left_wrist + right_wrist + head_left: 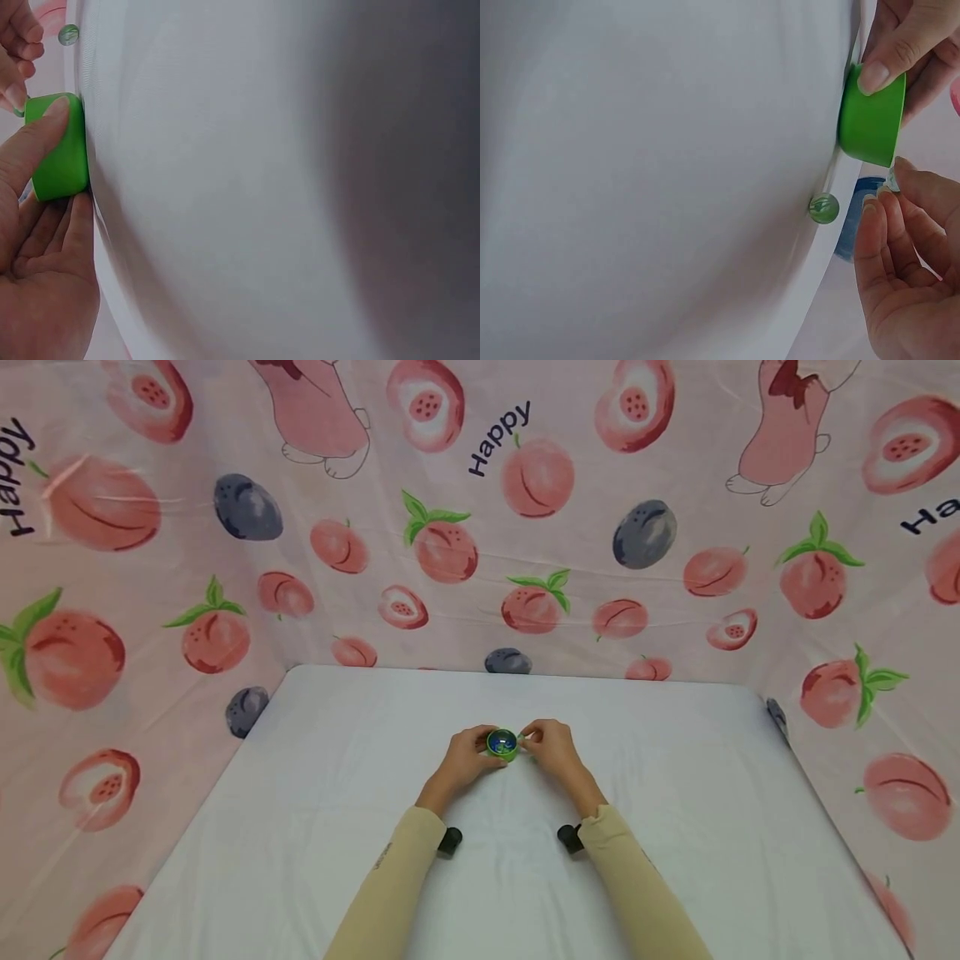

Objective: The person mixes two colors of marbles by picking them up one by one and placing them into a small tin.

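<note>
My left hand (467,757) grips a small bright green cup (61,154) standing on the white table, thumb on one side and fingers on the other. In the head view the inside of the cup (502,742) looks dark blue with green patches and a bright glint; what lies in it is too small to tell. My right hand (922,255) pinches a clear, greenish marble (893,180) between thumb and fingertips, right beside the cup's rim. Another clear marble with green swirls (824,208) lies on the table near the right hand, apart from the cup.
The white-covered table (360,777) reaches out on both sides of the arms. Behind it and at its sides hangs a pink cloth (465,543) printed with fruit. A small black camera sits on each wrist, at the cuffs of the beige sleeves (397,868).
</note>
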